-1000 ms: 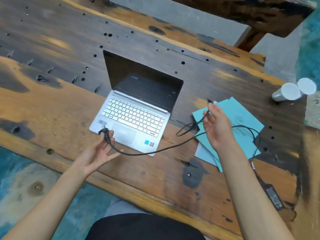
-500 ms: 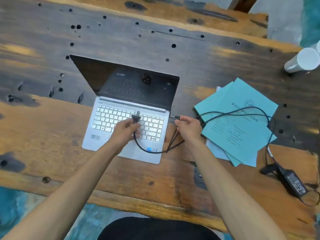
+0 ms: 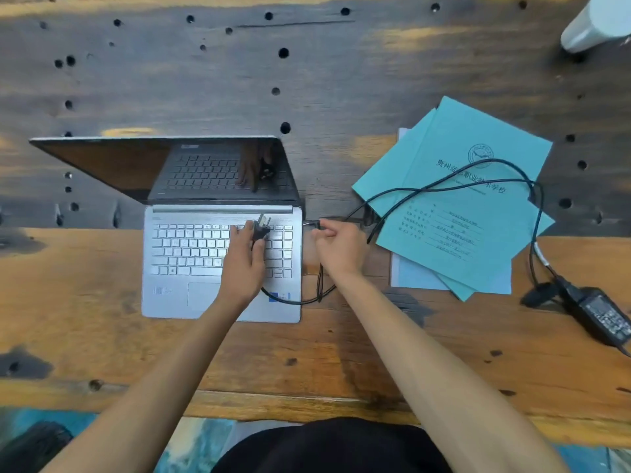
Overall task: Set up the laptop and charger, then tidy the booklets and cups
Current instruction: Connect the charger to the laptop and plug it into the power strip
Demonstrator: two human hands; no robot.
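One silver laptop [image 3: 191, 254] sits open on the wooden table [image 3: 85, 322], left of centre, its dark screen tilted back toward the far side. The left hand [image 3: 244, 264] hovers over the right half of the keyboard, fingers closed around one black wall plug [image 3: 261, 228] whose prongs point to the far side. A black cable [image 3: 300, 300] runs from that plug in a loop past the laptop's near right corner.

Just beside the laptop's right edge, the right hand [image 3: 338, 247] is curled shut, pinching one small black charger connector [image 3: 314, 224] whose tip points at the laptop's side. Whether the tip is seated in a port cannot be told.

Further right lies a fanned stack of teal booklets [image 3: 471, 213], at least three, over pale sheets, with cable looped across them. One black power brick [image 3: 597, 312] rests at the near right.

One white cup [image 3: 594, 23] shows at the far right corner, cropped; its contents cannot be seen.
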